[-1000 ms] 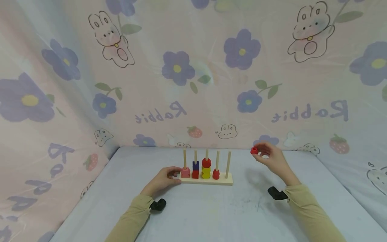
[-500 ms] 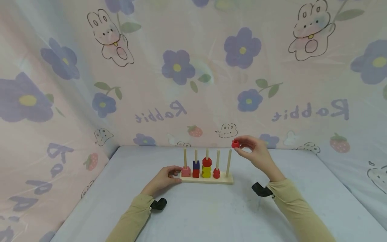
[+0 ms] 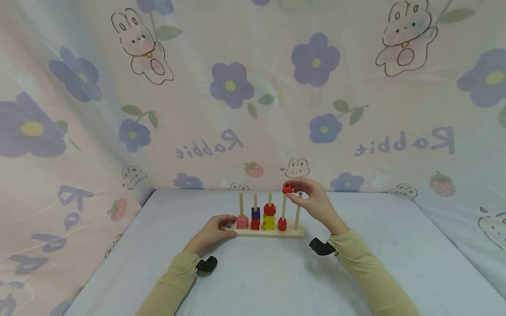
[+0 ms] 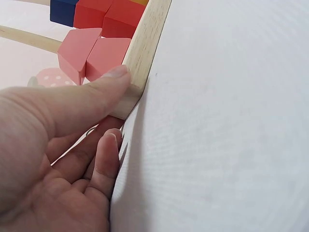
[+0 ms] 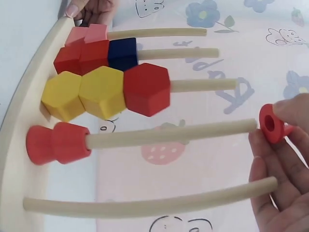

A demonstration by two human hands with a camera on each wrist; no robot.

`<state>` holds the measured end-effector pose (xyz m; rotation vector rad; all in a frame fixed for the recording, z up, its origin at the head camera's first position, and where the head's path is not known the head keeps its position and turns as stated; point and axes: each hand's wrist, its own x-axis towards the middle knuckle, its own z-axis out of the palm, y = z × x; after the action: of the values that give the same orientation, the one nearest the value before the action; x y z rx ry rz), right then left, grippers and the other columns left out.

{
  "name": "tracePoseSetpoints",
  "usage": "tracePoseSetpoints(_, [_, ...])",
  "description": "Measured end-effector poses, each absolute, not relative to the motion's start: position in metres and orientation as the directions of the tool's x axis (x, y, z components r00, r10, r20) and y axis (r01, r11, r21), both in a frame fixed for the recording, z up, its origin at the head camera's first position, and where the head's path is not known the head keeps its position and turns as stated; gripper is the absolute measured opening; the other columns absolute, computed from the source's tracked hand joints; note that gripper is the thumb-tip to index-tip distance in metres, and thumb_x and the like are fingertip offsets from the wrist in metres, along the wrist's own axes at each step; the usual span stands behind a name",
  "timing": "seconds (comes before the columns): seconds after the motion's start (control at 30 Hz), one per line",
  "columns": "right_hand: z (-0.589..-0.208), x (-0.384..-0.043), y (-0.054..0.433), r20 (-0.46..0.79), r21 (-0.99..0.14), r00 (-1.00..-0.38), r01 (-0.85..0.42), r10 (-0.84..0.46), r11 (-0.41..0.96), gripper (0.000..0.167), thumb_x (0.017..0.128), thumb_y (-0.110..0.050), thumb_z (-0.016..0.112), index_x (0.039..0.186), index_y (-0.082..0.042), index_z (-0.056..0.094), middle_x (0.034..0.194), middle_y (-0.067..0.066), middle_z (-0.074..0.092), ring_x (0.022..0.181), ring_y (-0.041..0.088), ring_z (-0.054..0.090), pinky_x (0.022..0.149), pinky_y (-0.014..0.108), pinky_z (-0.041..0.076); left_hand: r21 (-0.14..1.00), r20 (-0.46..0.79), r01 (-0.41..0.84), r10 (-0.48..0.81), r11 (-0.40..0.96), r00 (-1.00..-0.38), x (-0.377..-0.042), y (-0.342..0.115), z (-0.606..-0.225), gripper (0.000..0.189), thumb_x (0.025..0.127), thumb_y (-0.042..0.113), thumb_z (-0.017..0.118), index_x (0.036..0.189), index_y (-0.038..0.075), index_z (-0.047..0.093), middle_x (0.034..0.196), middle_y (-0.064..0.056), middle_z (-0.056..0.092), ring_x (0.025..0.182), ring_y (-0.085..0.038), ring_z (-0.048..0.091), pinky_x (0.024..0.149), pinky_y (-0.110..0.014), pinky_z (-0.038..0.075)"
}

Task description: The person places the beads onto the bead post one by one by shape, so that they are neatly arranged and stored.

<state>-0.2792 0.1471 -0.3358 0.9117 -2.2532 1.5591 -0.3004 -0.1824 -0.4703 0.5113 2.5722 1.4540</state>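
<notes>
My left hand point(image 3: 213, 231) grips the left end of a wooden peg stand point(image 3: 270, 234), its thumb on the base in the left wrist view. My right hand point(image 3: 316, 202) pinches a red flared bead point(image 5: 276, 138) between thumb and fingers. The bead's hole faces the tip of the fourth peg point(image 5: 174, 134), close to it; whether they touch I cannot tell. Low on that peg sit red flared pieces point(image 5: 72, 141). Pink blocks point(image 3: 242, 222) are on the first peg, red ones point(image 3: 255, 224) under a blue block point(image 3: 255, 213) on the second, yellow hexagons point(image 5: 102, 92) under a red hexagon point(image 5: 148, 89) on the third.
The fifth peg point(image 3: 298, 211), at the right end, bears no bead and stands beside my right hand. A white cloth point(image 3: 253, 281) covers the table. Behind it hangs a curtain point(image 3: 272, 145) printed with flowers and rabbits.
My right hand has carried the red bead leftward from beyond the stand's right end to the tip of the fourth peg. The left hand has kept its grip on the stand.
</notes>
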Motion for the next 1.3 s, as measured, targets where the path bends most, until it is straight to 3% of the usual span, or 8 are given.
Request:
tracePoseSetpoints(0.33, [-0.344, -0.280, 0.137, 0.446, -0.791, -0.834, -0.537, -0.325, 0.294, 0.029, 0.086, 0.000, 0.068, 0.114, 0.003, 0.062, 0.103, 0.016, 0.068, 0.094, 0.029, 0.064, 0.083, 0.037, 0.045, 0.856, 0.036, 0.209, 0.349, 0.472, -0.936, -0.300, -0.181, -0.469, 0.048, 0.081, 0.020, 0.078, 0.125, 0.011, 0.061, 0.103, -0.002, 0.059, 0.089, -0.020, 0.051, 0.077, -0.035, 0.042])
tracePoseSetpoints(0.67, [-0.364, -0.293, 0.139, 0.410, -0.861, -0.869, -0.469, -0.277, 0.198, 0.032, 0.087, 0.000, 0.068, 0.118, 0.003, 0.061, 0.111, 0.018, 0.065, 0.101, 0.030, 0.063, 0.078, 0.021, 0.049, 0.859, 0.035, 0.209, 0.353, 0.468, -0.935, -0.299, -0.182, -0.469, 0.048, 0.081, 0.018, 0.077, 0.125, 0.010, 0.060, 0.104, -0.002, 0.059, 0.090, -0.020, 0.052, 0.079, -0.035, 0.043])
tracePoseSetpoints(0.9, [-0.391, -0.305, 0.142, 0.356, -0.910, -0.896, -0.397, -0.267, 0.121, 0.031, 0.085, -0.004, 0.072, 0.112, 0.002, 0.060, 0.109, 0.018, 0.063, 0.098, 0.027, 0.065, 0.081, 0.029, 0.051, 0.857, 0.036, 0.207, 0.347, 0.472, -0.937, -0.299, -0.182, -0.469, 0.048, 0.081, 0.017, 0.077, 0.125, 0.009, 0.060, 0.105, -0.002, 0.059, 0.091, -0.020, 0.052, 0.079, -0.035, 0.043])
tracePoseSetpoints(1.3, [-0.436, -0.310, 0.146, 0.078, -0.960, -0.965, -0.140, -0.251, 0.241, 0.036, 0.082, -0.009, 0.076, 0.112, 0.001, 0.062, 0.106, 0.013, 0.067, 0.098, 0.026, 0.065, 0.086, 0.033, 0.050, 0.859, 0.026, 0.196, 0.340, 0.474, -0.940, -0.299, -0.182, -0.468, 0.048, 0.081, 0.018, 0.077, 0.126, 0.010, 0.060, 0.104, -0.003, 0.058, 0.090, -0.021, 0.051, 0.079, -0.035, 0.042])
